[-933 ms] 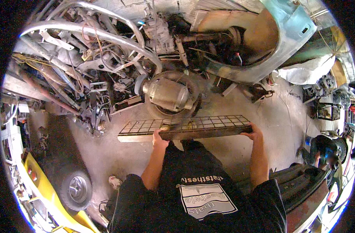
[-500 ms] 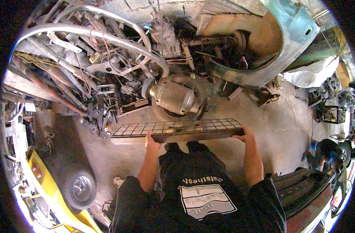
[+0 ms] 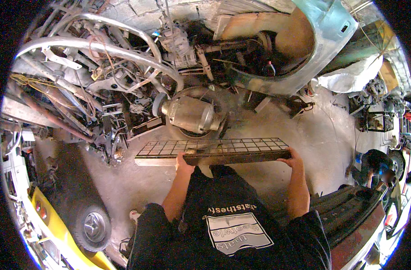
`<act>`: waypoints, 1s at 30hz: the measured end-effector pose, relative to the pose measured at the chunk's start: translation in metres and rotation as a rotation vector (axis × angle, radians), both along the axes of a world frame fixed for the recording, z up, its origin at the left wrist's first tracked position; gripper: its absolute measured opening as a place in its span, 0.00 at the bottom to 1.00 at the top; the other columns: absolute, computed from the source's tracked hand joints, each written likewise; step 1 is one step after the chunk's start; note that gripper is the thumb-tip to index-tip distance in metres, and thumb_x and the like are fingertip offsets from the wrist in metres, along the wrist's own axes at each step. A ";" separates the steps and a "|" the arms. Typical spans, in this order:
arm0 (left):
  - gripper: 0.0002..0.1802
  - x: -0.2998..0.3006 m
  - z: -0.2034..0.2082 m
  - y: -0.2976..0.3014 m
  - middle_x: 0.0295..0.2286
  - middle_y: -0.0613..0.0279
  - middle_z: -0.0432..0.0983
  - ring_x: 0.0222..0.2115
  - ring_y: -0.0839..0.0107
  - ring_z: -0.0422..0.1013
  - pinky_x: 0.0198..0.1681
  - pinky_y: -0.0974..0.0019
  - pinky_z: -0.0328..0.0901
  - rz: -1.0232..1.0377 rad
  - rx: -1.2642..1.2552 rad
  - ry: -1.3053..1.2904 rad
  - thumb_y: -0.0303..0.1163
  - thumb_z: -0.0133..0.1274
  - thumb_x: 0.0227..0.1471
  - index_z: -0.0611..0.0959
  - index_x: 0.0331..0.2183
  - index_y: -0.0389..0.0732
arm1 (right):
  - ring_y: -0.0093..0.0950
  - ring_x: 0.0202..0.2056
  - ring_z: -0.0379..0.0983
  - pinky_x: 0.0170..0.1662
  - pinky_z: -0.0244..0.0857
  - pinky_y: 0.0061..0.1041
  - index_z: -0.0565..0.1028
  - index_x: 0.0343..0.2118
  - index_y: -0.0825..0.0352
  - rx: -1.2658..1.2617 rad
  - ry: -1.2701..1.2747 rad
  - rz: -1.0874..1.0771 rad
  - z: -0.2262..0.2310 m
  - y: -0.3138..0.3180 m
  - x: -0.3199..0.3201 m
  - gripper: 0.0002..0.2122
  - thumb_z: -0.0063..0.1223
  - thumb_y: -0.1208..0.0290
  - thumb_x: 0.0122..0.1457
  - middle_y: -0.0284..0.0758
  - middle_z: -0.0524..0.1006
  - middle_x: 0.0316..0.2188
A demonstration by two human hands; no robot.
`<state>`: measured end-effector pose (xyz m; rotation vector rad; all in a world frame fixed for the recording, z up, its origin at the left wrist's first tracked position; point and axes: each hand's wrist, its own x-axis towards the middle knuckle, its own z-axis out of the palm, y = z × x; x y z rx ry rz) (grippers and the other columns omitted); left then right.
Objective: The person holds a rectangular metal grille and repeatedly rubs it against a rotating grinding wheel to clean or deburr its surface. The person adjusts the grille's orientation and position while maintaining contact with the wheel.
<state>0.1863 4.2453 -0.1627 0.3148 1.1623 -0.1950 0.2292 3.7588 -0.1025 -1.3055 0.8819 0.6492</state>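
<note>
A long, narrow car grille [image 3: 241, 158], with a dark lower bar and an open grid of thin ribs, is held level in front of my body. Its near edge is gripped by my left hand [image 3: 184, 163], left of the middle, while its left end sticks out well past that hand. My right hand [image 3: 293, 157] is closed around the right end. The fingers are partly hidden by the grille. Just beyond it, a metal cylinder-shaped machine part [image 3: 190, 113] lies on a dark wheel or tyre [image 3: 216, 133] on the floor.
Bent metal tubes [image 3: 102, 50] and scrap parts pile up at the far left. A pale green fender [image 3: 325, 42] lies far right. Lower left stands a yellow car body [image 3: 57, 225] near a wheel [image 3: 95, 227]. A dark panel [image 3: 336, 216] and another person [image 3: 371, 164] are at the right.
The grille and both hands have shifted slightly right in the picture, while the far parts have slid left. Both hands keep their hold on the grille.
</note>
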 end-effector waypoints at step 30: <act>0.16 -0.065 -0.044 0.033 0.29 0.58 0.67 0.28 0.60 0.66 0.33 0.56 0.63 -0.460 0.678 -0.053 0.36 0.49 0.33 0.70 0.28 0.40 | 0.45 0.38 0.64 0.36 0.63 0.51 0.66 0.30 0.70 0.188 0.094 -0.331 -0.014 0.032 0.021 0.11 0.48 0.72 0.43 0.44 0.68 0.33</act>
